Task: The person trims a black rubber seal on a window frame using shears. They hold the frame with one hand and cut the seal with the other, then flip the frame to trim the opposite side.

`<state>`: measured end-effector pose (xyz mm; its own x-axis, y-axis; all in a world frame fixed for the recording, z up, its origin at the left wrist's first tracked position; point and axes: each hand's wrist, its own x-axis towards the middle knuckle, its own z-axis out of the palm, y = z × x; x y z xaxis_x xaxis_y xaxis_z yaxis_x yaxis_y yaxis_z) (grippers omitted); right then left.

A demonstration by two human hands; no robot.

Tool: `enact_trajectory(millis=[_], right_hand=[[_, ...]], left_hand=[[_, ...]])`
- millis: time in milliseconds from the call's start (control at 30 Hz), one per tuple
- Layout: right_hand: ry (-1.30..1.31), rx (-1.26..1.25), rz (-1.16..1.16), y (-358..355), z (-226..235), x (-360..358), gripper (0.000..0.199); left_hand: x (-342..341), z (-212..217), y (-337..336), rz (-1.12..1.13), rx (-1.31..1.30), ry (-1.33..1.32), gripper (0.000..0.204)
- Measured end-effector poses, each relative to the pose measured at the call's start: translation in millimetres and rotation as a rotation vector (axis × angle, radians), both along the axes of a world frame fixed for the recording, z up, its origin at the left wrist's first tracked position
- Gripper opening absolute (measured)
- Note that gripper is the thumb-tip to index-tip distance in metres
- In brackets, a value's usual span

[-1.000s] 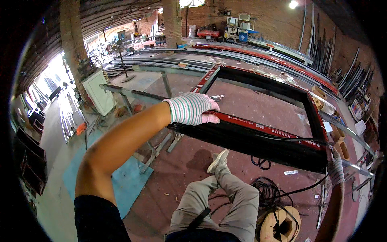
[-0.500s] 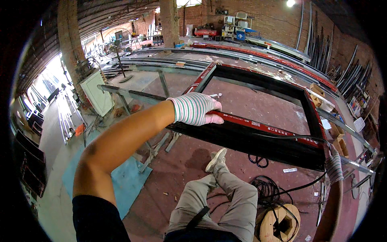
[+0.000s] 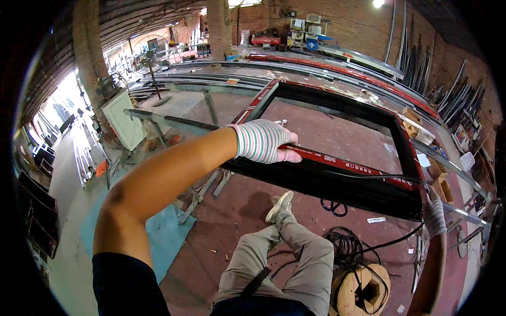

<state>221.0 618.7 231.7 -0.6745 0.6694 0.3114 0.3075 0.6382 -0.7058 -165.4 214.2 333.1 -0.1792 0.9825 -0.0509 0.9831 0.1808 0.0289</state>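
Note:
A rectangular black window frame (image 3: 337,185) with red printed film on its faces lies across metal rails in front of me. My left hand (image 3: 266,142), in a striped knit glove, is closed over the frame's near bar, thumb and fingers pointing right. A thin black rubber strip (image 3: 379,177) runs along the right part of that bar. At the near right corner, my right hand (image 3: 435,213), gloved too, is closed around the strip, though its fingers show only in part. From there the strip drops toward a black coil (image 3: 345,245) on the floor.
A wooden reel (image 3: 348,296) stands by my right leg, close to the coil. Metal support rails (image 3: 174,124) extend left and right under the frame. Long profiles (image 3: 337,63) lie behind it. Cardboard boxes (image 3: 440,179) sit at right, a blue sheet (image 3: 163,239) at left.
My left hand has slid a little to the right along the near bar. My right hand stays at the corner with the strip. The view has shifted slightly.

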Motion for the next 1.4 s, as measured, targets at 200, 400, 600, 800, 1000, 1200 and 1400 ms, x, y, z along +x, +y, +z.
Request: enact_trajectory(millis=[200, 400, 600, 800, 1000, 1200, 1400], right_hand=[[-0.077, 0.087, -0.109, 2, -1, 2, 0.053], [-0.048, -0.006, -0.07, 10, 0, 4, 0.053], [-0.104, 0.05, -0.098, -22, 16, -7, 0.047], [-0.133, 0.099, -0.005, -23, 26, -1, 0.044], [-0.065, 0.093, 0.039, -7, 11, 3, 0.045], [-0.019, 0.037, 0.065, 32, -7, 8, 0.044], [-0.067, 0.045, 0.066, 32, -2, 12, 0.044]], left_hand=[[0, -6, 3, -0.023, 0.069, 0.068, 0.049], [20, -1, 26, -0.033, 0.005, 0.022, 0.063], [19, -3, 29, -0.03, -0.004, 0.054, 0.056], [46, -9, 29, -0.024, 0.222, -0.033, 0.057], [66, -18, 57, 0.021, 0.2, -0.055, 0.062], [68, -21, 56, 0.039, 0.213, -0.042, 0.06], [58, -26, 45, 0.023, 0.254, -0.111, 0.062]])
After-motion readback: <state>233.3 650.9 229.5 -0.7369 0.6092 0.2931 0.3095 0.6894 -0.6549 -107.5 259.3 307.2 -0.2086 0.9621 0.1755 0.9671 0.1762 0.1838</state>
